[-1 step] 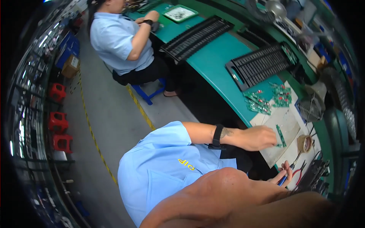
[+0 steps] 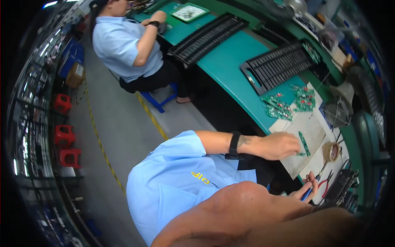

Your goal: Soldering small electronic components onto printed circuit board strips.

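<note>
My left hand (image 2: 282, 146), with a black strap at its wrist, is closed with curled fingers over a pale work sheet (image 2: 294, 164). Its fingertips are beside a narrow green circuit board (image 2: 304, 144) that lies on the sheet. Whatever they pinch is hidden by the hand. Lower and to the right, my right hand (image 2: 307, 187) is wrapped round the blue handle of a soldering iron (image 2: 305, 194), whose metal end points away toward a roll of brown tape (image 2: 331, 152). Two groups of green circuit boards (image 2: 276, 108) lie beyond my left hand.
Red-handled pliers (image 2: 325, 186) lie right of my right hand. A black slotted rack (image 2: 277, 68) and a longer one (image 2: 207, 39) stand on the green bench (image 2: 230, 78). Further back, a person (image 2: 127, 45) in light blue sits near a white-filled green tray (image 2: 189, 13). A small fan (image 2: 336, 113) stands at right.
The whole view has shifted slightly, and the bench and seated person appear a little further left and up. Both hands keep nearly the same pose.
</note>
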{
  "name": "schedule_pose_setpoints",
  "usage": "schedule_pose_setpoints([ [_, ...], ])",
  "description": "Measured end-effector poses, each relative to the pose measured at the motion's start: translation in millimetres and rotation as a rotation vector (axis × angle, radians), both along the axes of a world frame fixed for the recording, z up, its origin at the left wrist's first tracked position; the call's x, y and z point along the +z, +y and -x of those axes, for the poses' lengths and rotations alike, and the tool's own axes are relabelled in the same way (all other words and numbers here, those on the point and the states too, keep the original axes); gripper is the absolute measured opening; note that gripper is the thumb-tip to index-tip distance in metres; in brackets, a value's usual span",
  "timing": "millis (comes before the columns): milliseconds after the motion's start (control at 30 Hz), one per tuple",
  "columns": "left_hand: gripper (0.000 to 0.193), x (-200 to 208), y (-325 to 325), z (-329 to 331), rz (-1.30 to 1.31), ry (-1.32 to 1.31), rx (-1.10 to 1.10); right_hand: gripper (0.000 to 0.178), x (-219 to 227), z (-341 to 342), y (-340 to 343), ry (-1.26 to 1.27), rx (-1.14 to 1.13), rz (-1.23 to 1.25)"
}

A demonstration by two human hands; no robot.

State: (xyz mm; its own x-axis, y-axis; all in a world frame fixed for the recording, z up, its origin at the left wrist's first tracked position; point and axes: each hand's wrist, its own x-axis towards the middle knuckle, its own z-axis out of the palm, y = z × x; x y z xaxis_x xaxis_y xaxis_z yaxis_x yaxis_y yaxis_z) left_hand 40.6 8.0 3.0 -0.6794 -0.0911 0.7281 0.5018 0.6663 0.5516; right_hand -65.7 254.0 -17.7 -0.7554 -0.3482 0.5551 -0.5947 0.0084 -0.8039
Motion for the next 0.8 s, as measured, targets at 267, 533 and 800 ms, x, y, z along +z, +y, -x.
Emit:
schedule_pose_setpoints([
  [267, 0.005, -3, -19, 38, -0.363, -0.312, 0.02, 0.034, -7, 53, -11, 0.035, -0.038, -0.111],
  [533, 0.007, -19, -23, 45, -0.381, -0.206, 0.035, 0.037, -32, 80, -14, 0.004, -0.09, -0.055],
  [800, 0.007, -16, -24, 42, -0.376, -0.33, -0.044, 0.038, -49, 83, 5, -0.041, -0.097, -0.037],
])
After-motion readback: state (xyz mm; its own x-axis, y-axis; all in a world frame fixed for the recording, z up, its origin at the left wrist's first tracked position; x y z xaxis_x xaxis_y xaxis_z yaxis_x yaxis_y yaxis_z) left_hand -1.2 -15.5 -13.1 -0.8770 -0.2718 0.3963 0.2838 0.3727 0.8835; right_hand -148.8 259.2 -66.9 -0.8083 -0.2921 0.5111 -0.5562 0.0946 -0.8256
